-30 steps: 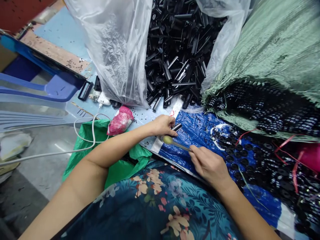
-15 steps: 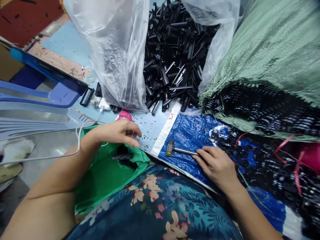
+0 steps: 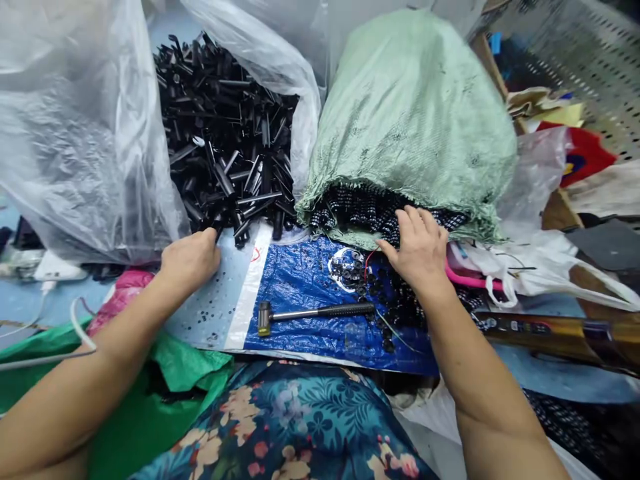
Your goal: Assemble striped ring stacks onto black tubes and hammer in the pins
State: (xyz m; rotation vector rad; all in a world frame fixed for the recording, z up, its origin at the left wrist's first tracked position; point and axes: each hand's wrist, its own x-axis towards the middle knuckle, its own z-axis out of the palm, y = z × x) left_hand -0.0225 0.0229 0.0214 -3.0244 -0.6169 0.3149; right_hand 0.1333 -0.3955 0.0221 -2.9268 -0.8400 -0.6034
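My left hand [image 3: 193, 259] is closed at the near edge of a pile of black plastic pieces [image 3: 235, 143], its fingertips on one of them and partly hidden. My right hand [image 3: 419, 248] is over the mouth of a green woven sack [image 3: 410, 113], thumb apart and fingers spread on ridged black parts [image 3: 357, 210] spilling out. Between my hands, a small hammer [image 3: 320, 311] with a black grip lies untouched on a blue plastic sheet [image 3: 300, 280]. Small black rings [image 3: 387, 287] are strewn on the sheet below my right hand.
Clear plastic bags [image 3: 100, 133] flank the pile. An open green bag [image 3: 125, 413] hangs at my lower left, near a white cable [image 3: 45, 360] and a pink bundle [image 3: 123, 293]. At right are a white plastic bag [image 3: 540, 267] and a brownish-gold long object [image 3: 550, 337].
My right hand has let go of the hammer and moved up to the sack. My left hand has moved from above the green bag to the black pile. The view has swung right.
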